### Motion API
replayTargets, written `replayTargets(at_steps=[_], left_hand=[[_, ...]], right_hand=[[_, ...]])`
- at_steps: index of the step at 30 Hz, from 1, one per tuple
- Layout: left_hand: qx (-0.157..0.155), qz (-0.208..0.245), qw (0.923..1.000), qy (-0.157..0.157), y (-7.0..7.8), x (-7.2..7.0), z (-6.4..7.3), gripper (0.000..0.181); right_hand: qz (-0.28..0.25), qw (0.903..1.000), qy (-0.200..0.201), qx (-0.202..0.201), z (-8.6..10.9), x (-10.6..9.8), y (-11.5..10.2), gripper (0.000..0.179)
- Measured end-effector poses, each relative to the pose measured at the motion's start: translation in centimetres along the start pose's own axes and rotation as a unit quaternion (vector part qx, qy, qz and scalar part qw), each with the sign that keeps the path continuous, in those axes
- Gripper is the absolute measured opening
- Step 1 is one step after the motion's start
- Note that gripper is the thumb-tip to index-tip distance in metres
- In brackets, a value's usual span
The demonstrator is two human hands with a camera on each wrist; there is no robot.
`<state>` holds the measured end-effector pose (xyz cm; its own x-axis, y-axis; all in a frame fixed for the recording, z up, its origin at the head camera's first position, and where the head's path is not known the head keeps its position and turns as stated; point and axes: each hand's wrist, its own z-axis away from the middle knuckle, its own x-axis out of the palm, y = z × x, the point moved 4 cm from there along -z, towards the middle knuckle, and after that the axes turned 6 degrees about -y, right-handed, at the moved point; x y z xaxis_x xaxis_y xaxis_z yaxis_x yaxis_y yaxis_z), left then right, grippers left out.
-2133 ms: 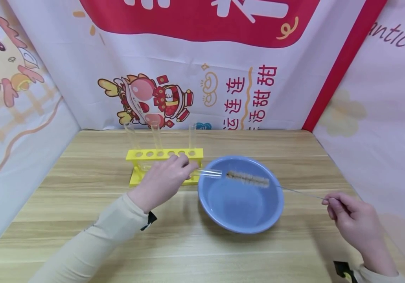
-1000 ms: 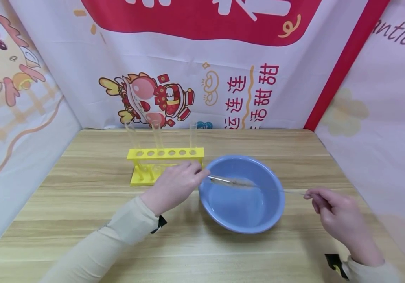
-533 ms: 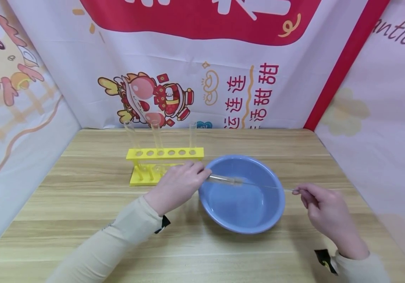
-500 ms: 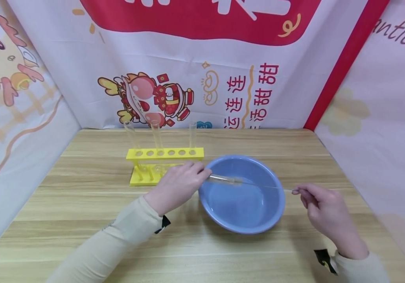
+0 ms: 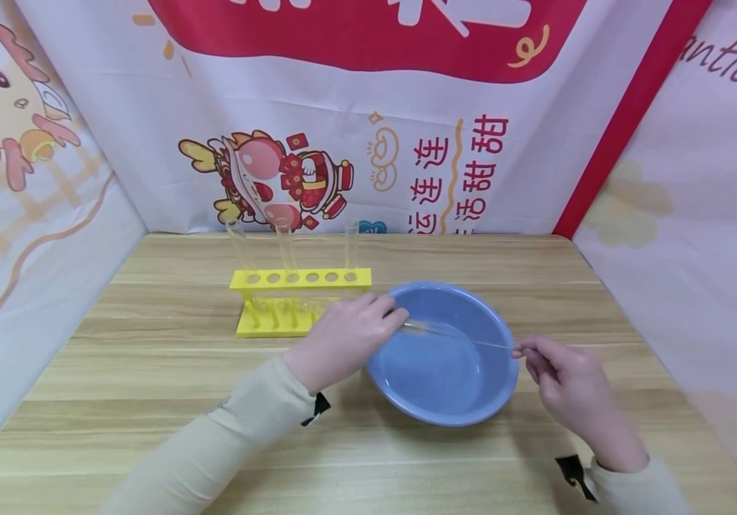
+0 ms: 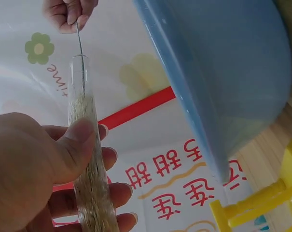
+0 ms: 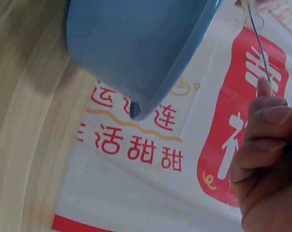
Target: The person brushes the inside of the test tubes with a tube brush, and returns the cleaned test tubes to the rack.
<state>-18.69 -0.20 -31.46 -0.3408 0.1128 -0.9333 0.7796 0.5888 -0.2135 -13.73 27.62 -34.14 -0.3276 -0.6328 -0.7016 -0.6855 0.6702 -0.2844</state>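
My left hand grips a clear glass test tube over the left side of a blue basin. In the left wrist view, the bristles of a test tube brush fill the tube below its mouth, between thumb and fingers. The brush's thin twisted wire runs out of the mouth, across the basin, to my right hand. That hand pinches the wire near its end, at the basin's right rim. In the head view, my left fingers hide most of the tube.
A yellow test tube rack stands behind and left of the basin, with three clear test tubes upright or leaning in it. The wooden table meets printed cloth walls at the back and sides.
The brush has gone from outside the tube's mouth into the tube. My right hand has moved left with the wire, and my left hand has shifted right over the basin.
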Motion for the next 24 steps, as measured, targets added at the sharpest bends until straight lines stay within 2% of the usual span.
replayTargets(at_steps=[5, 11, 18, 24], left_hand=[[-0.002, -0.013, 0.9999, 0.002, 0.7, -0.4, -0.8, 0.031], [0.012, -0.011, 0.9998, -0.013, 1.6, -0.5, -1.6, 0.035], [0.011, -0.008, 0.9996, -0.026, 2.1, -0.3, -2.2, 0.037], [0.007, 0.010, 0.9994, -0.034, 2.3, -0.6, -2.6, 0.039]], right_hand=[[-0.006, 1.0000, 0.004, -0.003, -0.2, 0.2, -0.5, 0.033], [0.002, 0.9998, -0.014, -0.014, -0.7, 0.6, -1.5, 0.037], [0.009, 0.9994, -0.019, -0.028, -1.1, 0.9, -2.3, 0.038], [0.016, 0.9977, -0.009, -0.065, -1.1, 1.6, -2.7, 0.036]])
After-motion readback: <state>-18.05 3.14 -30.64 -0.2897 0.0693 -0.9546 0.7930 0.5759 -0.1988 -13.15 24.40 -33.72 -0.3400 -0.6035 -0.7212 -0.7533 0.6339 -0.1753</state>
